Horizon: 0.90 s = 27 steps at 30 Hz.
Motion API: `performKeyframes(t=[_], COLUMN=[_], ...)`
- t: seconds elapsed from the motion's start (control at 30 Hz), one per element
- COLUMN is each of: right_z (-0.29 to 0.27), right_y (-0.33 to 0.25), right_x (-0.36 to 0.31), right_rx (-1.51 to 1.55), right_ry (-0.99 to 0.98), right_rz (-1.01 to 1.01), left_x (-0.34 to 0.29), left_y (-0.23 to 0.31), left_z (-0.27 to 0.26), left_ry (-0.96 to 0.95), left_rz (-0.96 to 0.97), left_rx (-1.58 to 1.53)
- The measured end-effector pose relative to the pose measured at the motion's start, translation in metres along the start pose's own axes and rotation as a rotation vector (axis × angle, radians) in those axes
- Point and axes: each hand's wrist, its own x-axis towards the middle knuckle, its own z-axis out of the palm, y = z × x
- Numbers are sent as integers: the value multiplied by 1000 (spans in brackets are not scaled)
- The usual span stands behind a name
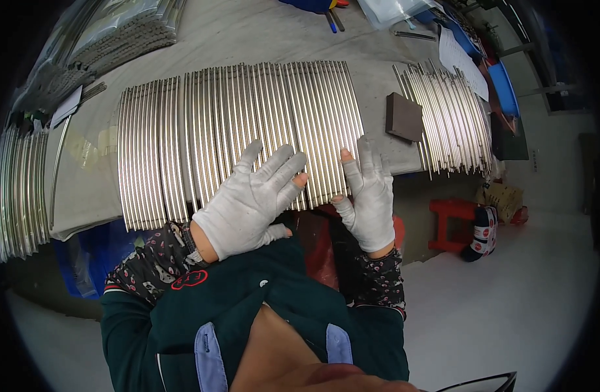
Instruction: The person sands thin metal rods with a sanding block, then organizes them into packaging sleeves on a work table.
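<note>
A wide row of shiny metal rods lies side by side on the table, their near ends toward me. Across the middle of the row rests my left hand, in a white glove with some fingertips bare, its fingers spread flat over the rods. At the row's right edge is my right hand, gloved the same way. Its fingers are stretched out along the last rods, with the thumb by their near ends. Neither hand grips a rod that I can see.
A dark brown block sits against a second group of rods on the right. Bagged rods lie at the far left, with stacked plastic packs behind. A red stool stands on the floor; a blue bin is under the table.
</note>
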Motion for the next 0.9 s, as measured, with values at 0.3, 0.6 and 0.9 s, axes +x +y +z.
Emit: performKeyframes(t=[0.3, 0.6, 0.9], right_z=[0, 7, 13], right_y=[-43, -105, -115], right_x=[8, 28, 28], right_rx=[-84, 16, 53], right_ry=[-91, -176, -209], right_rz=[-89, -187, -244], left_x=[-16, -74, -105], left_y=[-7, -22, -37], left_z=[-4, -8, -21], left_ry=[-5, 21, 29], left_rz=[14, -49, -93], left_rx=[30, 23, 51])
